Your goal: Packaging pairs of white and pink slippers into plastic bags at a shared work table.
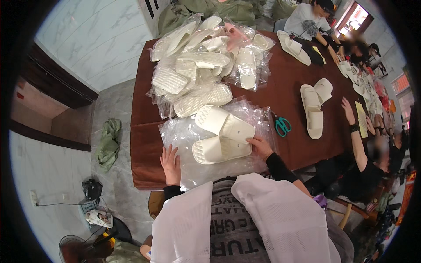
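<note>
Two cream slippers (pixel 225 124) lie side by side on a stack of clear plastic bags (pixel 184 144) at the near edge of the table. My right hand (pixel 262 148) is closed on the right end of the upper slipper, thumb on top. The lower slipper (pixel 221 150) rests just below it, partly tucked under it. My left hand (pixel 170 165) lies open at the left edge of the bags, fingers spread and holding nothing. Beyond the bags is a big pile of bagged slippers (pixel 188 65).
Teal-handled scissors (pixel 283 126) lie right of the bags on the brown-covered table (pixel 147 149). Another cream pair (pixel 313 107) sits farther right, close to a co-worker's raised hand (pixel 348 110). More people work along the right side. A green sack (pixel 108 144) lies on the floor at left.
</note>
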A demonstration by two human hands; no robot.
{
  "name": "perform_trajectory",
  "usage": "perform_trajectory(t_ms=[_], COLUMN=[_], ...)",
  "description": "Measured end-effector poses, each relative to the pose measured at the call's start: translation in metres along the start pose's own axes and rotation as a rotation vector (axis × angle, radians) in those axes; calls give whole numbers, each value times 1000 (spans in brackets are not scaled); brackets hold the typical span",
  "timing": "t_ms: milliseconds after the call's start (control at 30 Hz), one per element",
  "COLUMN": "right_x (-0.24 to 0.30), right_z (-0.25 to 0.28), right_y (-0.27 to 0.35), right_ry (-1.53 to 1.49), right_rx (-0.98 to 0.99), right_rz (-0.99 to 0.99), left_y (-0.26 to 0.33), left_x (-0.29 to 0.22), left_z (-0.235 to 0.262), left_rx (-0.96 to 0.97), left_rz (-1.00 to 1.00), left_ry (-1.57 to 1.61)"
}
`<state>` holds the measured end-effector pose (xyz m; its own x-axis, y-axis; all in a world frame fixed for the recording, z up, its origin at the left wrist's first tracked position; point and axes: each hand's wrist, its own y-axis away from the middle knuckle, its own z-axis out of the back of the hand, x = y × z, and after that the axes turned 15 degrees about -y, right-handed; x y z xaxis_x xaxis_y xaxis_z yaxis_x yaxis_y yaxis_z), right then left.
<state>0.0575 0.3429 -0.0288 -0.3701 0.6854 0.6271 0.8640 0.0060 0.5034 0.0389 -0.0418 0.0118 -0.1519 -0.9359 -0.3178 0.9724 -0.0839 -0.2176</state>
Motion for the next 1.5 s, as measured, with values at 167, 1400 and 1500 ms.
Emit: perform_trajectory(t_ms=[167, 1400, 1500], right_x=[2, 101, 84], right_z=[0, -32, -104], right_y=[-4, 49, 54], right_ry=[129, 1024, 1641], right_rx=[14, -40, 185], right_rz=[0, 563, 826], left_y=[-28, -51, -51], left_x=[-49, -67, -74], left_z=[33, 12, 20], left_rx=[-102, 67, 37], left_rz=[-201, 322, 308], left_ry=[153, 899, 962])
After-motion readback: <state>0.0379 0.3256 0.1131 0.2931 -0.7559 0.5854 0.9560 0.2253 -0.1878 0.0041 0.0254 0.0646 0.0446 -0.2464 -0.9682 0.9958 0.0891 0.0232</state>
